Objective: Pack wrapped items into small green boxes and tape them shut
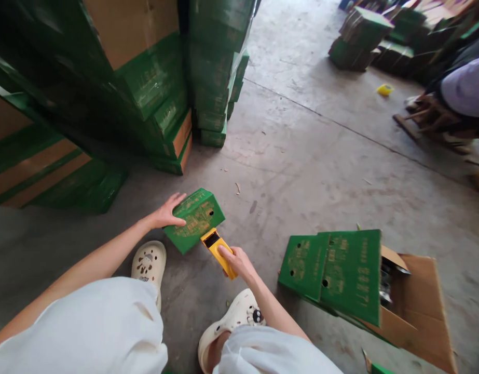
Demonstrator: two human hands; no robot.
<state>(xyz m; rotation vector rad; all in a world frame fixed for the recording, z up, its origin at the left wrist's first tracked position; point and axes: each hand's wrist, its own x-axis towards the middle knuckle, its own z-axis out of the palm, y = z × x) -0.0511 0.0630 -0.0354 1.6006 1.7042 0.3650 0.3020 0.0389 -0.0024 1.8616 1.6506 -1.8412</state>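
A small green cardboard box with gold print and a round hole sits tilted on the floor in front of me. My left hand steadies it at its left end, thumb on the printed face and fingers over the far edge. In my right hand is a yellow hand-held tool with a black part near its front end. The front of that tool meets the box's lower right edge; whether it presses on it I cannot tell.
A larger green carton lies at right with its brown flaps open. Tall stacks of green cartons stand at left. Farther off are more boxes, a yellow tape roll and another person. My cream clogs flank the work spot.
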